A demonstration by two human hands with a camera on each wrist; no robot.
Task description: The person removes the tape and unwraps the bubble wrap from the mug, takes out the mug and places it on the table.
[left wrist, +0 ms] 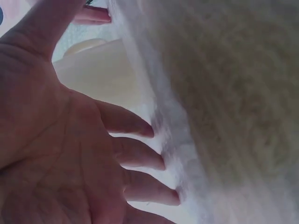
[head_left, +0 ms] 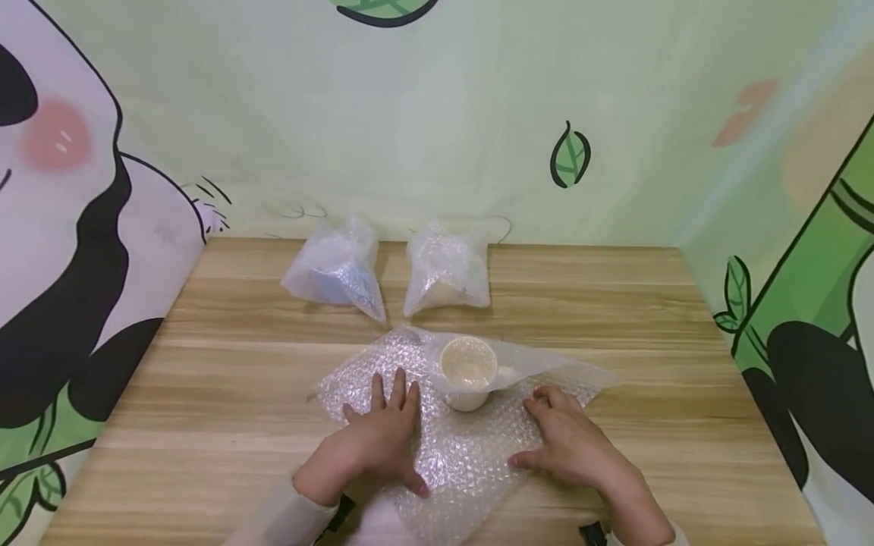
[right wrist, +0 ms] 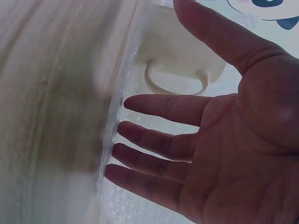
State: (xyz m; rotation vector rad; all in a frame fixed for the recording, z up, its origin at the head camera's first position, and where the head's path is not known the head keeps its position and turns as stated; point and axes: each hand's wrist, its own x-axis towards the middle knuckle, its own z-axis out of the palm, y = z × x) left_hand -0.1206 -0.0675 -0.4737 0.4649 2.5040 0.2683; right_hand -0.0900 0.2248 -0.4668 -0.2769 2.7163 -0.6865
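A cream mug (head_left: 466,400) stands upright on a sheet of bubble wrap (head_left: 471,455), its handle (right wrist: 180,88) pointing to the right. The sheet's far flap lies across the mug's rim and handle in the head view. To the left of the mug, my left hand (head_left: 382,440) rests on the wrap with straight, spread fingers. My right hand (head_left: 573,444) is on the mug's right side, fingertips at the wrap and thumb spread away. In both wrist views the fingertips meet the sheet, and neither hand grips anything.
Two bubble-wrapped bundles stand at the table's back: a left one (head_left: 334,273) with something blue inside, and a right one (head_left: 447,265) with something pale. Behind the wooden table (head_left: 225,364) rises a green wall (head_left: 478,114) with panda and leaf drawings.
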